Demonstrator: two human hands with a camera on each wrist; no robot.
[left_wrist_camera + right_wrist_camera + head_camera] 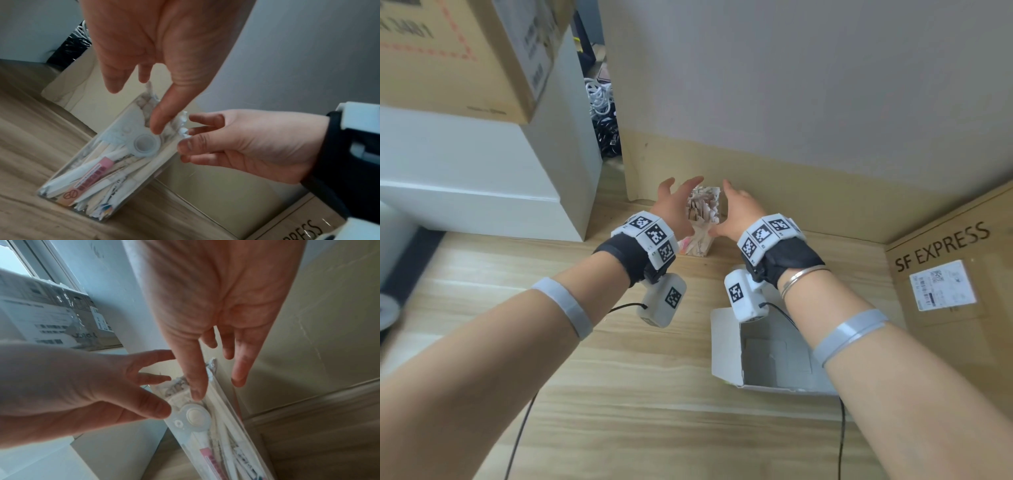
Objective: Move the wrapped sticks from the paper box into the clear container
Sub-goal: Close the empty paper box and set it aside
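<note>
At the frame's centre our left hand (pixel 677 202) and right hand (pixel 736 214), fingers spread and holding nothing, flank the container (pixel 98 164) packed with sticks (pixel 90 177), probably to steady them, while the box (pixel 767 356) at lower right looks emptied.

A brown SF EXPRESS carton (pixel 959 274) sits at the right on the wooden floor (pixel 619 394). Tangled cables (pixel 602 116) lie behind a white cabinet (pixel 482 178), which carries another cardboard box (pixel 465 51).
</note>
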